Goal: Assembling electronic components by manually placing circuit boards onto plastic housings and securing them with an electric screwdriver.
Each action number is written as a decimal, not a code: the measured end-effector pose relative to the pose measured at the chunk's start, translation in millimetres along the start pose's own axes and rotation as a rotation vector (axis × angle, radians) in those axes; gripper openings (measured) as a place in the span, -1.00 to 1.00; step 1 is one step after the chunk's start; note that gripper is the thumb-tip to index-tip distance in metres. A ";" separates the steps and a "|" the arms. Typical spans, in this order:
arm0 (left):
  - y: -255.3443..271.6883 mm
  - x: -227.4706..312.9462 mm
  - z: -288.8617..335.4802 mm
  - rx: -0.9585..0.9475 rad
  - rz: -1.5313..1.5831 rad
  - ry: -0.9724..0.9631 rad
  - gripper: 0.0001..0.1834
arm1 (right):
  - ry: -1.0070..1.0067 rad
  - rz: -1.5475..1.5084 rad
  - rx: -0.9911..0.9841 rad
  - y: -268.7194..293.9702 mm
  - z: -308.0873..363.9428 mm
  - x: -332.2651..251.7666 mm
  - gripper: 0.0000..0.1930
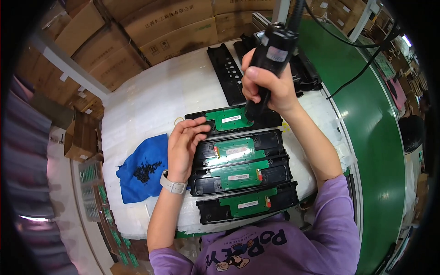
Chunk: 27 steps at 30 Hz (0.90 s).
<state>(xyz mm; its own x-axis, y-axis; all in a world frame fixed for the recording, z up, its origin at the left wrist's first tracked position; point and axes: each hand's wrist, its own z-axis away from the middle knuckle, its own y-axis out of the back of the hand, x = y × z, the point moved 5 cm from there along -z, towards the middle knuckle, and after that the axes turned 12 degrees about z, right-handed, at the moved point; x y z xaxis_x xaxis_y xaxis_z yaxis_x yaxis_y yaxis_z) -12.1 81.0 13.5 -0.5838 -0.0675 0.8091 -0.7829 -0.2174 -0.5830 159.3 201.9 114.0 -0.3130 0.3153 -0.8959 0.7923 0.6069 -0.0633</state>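
The right hand point(268, 85) gripped a black electric screwdriver point(270, 64) with its tip down on the top black tray point(266, 120) with a green board point(230, 118), while the left hand point(183, 144) lay flat with loose fingers on that tray's left end.

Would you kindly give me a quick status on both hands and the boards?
Right hand grips electric screwdriver, tip down on farthest green board. Left hand steadies that black housing. Three more housings in row; nothing in the way.
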 end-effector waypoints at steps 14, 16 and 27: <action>4.4 -1.8 -5.2 0.032 -0.034 -0.043 -0.85 | 0.000 0.099 -0.012 2.3 -2.0 9.3 -0.79; 3.7 -0.9 -4.8 0.014 -0.087 0.006 -0.83 | 0.003 0.101 -0.011 0.7 -2.6 9.0 -0.79; 3.5 -11.3 -5.7 0.021 0.027 0.062 -0.74 | -0.043 0.110 -0.083 -10.6 -0.5 14.6 -0.80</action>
<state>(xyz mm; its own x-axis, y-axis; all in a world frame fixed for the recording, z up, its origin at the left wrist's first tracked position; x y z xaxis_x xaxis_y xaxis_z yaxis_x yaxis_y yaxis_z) -9.4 86.6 1.9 -0.6175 -0.0137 0.7865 -0.7622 -0.2365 -0.6026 146.1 200.4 101.8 -0.2021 0.3529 -0.9136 0.7743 0.6288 0.0716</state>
